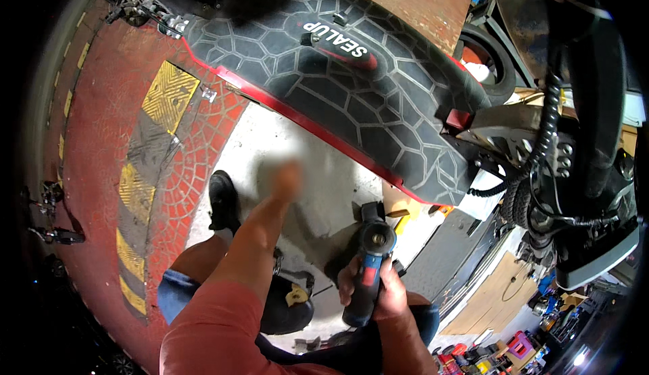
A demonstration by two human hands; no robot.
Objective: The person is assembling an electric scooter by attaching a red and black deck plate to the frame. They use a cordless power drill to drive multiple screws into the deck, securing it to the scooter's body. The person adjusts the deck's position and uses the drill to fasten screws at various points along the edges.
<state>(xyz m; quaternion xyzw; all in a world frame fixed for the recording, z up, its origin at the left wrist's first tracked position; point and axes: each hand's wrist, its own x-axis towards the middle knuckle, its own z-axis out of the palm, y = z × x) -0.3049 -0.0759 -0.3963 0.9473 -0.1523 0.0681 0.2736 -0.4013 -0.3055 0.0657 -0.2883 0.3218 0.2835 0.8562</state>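
My right hand (374,288), at the lower middle, is closed around a blue and black cordless angle grinder (370,270). Its round metal head points away from me, and a brass-coloured centre shows in it. My left arm stretches forward over the pale floor. My left hand (289,178) is smeared by motion, so its fingers and anything in them cannot be made out. Beyond both hands lies a scooter deck (378,128), black with a grey crackle pattern and red edging. A red and black elongated tool (345,57) rests on it.
At right stand the scooter's wheel (519,206) and a coiled black cable (551,121). A tyre (497,61) lies behind the deck. A yellow and black ramp (170,98) borders the red paving at left. My black shoe (223,199) is near my left arm. Assorted clutter (517,344) fills the lower right.
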